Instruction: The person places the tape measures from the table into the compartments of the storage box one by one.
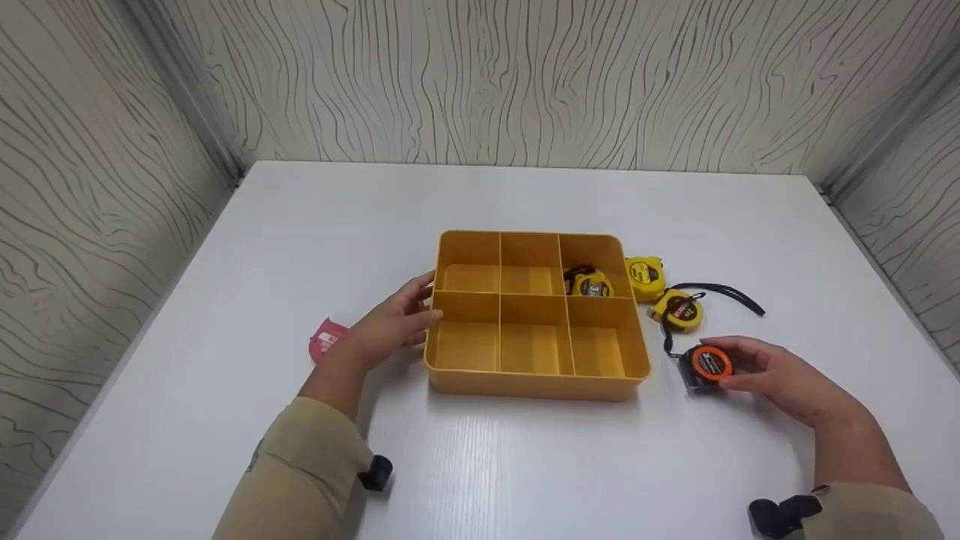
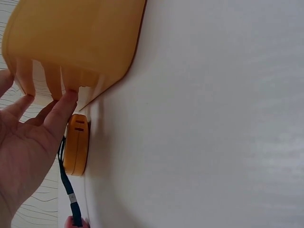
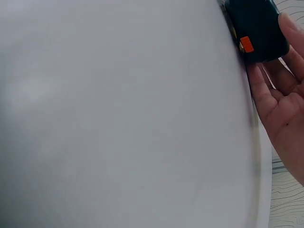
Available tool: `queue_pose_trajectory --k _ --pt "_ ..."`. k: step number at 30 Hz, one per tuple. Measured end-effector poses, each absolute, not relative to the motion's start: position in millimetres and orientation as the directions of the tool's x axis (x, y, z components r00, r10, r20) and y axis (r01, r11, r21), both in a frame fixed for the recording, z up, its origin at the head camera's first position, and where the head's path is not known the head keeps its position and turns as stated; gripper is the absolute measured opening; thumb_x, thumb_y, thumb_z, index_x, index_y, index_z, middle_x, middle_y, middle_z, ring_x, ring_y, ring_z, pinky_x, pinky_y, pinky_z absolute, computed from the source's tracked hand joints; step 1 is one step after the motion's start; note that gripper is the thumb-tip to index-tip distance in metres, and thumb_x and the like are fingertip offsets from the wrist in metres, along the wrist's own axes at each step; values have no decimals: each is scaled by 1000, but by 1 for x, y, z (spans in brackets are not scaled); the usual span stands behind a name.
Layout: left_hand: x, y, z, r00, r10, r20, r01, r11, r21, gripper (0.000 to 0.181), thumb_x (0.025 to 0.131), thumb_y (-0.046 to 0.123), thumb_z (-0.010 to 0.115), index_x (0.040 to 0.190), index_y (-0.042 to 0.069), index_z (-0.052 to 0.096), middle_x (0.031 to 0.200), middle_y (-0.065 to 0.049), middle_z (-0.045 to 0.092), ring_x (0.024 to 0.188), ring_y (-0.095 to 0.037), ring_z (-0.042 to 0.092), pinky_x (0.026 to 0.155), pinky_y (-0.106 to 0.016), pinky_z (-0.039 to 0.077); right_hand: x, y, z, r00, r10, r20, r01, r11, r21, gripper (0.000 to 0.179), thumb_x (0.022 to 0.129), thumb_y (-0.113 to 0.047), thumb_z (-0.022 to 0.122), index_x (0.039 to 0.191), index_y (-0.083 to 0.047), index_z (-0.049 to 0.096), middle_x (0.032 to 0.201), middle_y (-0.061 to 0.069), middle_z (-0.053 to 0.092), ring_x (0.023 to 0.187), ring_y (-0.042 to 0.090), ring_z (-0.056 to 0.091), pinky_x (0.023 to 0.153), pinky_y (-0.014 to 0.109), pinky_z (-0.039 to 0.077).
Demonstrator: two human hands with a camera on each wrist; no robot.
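Note:
A yellow six-compartment box (image 1: 536,384) stands mid-table. My left hand (image 1: 386,330) rests against its left wall, the fingertips touching the side, as the left wrist view shows too. A yellow tape measure (image 2: 77,145) with a dark strap lies close by those fingers; the head view hides it. My right hand (image 1: 780,379) holds a black tape measure with an orange ring (image 1: 709,365) between thumb and fingers, right of the box. Its dark back with an orange sticker shows in the right wrist view. Another yellow tape measure (image 1: 592,283) sits in the back right compartment.
Two yellow tape measures, one near the box's back right corner (image 1: 646,276) and one with a black strap (image 1: 679,310), lie along the box's right side. A pink object (image 1: 327,339) lies left of my left hand. Patterned walls (image 1: 480,82) stand round the white table (image 1: 510,465).

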State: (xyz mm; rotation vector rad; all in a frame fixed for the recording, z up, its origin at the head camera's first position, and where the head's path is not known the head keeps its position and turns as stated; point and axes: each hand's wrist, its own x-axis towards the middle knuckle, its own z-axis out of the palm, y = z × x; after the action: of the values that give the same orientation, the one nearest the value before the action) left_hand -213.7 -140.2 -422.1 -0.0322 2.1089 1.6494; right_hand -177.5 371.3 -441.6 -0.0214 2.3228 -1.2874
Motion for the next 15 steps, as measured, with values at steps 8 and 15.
queue_pose_trajectory --k 8,15 --pt "-216 -140 -425 -894 271 -358 -286 271 919 67 83 34 66 140 42 29 139 13 36 122 -12 43 92 -35 46 -183 360 -443 -931 -171 -324 161 603 -782 73 75 -36 72 137 -15 41 134 14 43 119 25 41 96 38 39" --pt "-216 -139 -426 -898 249 -363 -293 279 915 69 82 36 67 139 44 29 139 14 36 123 -12 43 92 -35 46 -185 357 -448 -938 -209 -275 115 560 -821 75 74 -27 74 138 -11 38 134 17 42 110 10 48 86 18 44"
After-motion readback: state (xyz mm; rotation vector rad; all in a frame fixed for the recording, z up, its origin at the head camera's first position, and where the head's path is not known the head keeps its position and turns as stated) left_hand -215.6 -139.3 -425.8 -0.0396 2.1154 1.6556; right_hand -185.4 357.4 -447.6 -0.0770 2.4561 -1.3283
